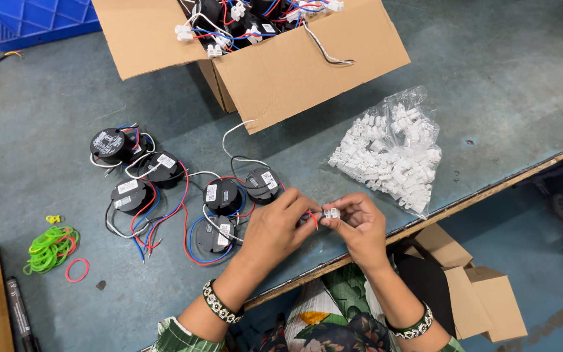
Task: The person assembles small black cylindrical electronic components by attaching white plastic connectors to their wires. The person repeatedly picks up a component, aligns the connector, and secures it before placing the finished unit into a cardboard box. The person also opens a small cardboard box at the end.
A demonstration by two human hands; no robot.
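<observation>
Wires (312, 217) pinched in the left hand (275, 229) needed feeding straight into the white connector (332, 213) gripped by the right hand (360, 225).

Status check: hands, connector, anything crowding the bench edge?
Left hand pinching red and blue wires. Right hand holds white connector, wires at its end. Black units close on the left, connector bag to the right; neither touching.
</observation>
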